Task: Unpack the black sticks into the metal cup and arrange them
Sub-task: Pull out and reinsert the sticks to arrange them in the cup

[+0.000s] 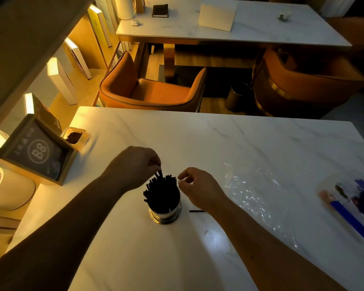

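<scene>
Left hand (136,164) pinches thin black sticks (161,191) (steel cup (166,213)); right hand (194,189) loose, empty.

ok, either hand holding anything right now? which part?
Left hand pinches one black stick by its top end, above the metal cup. Right hand holds nothing, fingers loosely curled beside the cup.

"B8" in a circle on the framed table sign (38,151).
</scene>
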`<act>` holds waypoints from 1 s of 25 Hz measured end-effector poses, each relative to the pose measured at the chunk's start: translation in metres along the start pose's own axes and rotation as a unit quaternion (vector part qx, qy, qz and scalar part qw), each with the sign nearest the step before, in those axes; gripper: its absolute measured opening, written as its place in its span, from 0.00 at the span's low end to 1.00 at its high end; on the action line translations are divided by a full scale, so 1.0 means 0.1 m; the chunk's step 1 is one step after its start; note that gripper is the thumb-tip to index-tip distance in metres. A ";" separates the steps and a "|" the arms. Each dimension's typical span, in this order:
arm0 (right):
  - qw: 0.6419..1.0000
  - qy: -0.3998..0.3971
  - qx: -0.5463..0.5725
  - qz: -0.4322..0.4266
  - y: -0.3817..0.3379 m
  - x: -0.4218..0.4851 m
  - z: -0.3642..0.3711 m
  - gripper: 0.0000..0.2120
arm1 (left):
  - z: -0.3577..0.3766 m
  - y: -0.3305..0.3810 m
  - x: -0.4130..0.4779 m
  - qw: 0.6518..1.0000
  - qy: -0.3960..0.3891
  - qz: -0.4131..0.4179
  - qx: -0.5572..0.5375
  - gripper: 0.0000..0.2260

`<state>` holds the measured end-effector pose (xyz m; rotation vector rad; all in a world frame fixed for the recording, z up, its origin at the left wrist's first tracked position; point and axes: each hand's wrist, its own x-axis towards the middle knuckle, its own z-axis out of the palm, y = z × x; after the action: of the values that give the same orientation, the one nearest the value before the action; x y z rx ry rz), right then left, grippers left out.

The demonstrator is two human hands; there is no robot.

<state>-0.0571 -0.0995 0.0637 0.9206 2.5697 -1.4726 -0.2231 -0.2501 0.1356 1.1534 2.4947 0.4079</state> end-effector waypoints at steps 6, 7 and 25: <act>0.999 0.031 0.007 0.001 -0.08 0.03 -0.16 0.03 | -0.83 -0.25 -0.27 0.991 0.084 -0.014 -0.108 0.03; 0.999 0.036 0.019 0.005 -0.10 0.01 -0.19 0.04 | -0.90 -0.35 -0.32 0.982 0.108 -0.029 -0.150 0.04; 0.882 -0.048 0.467 0.027 -0.62 0.06 -0.37 0.11 | 0.69 -0.17 -0.51 0.587 0.059 -0.232 -0.773 0.13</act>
<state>-0.0845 -0.0904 0.1304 0.8910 1.6431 -2.6935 -0.1737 -0.2927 0.0774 -0.2854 1.2940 1.8951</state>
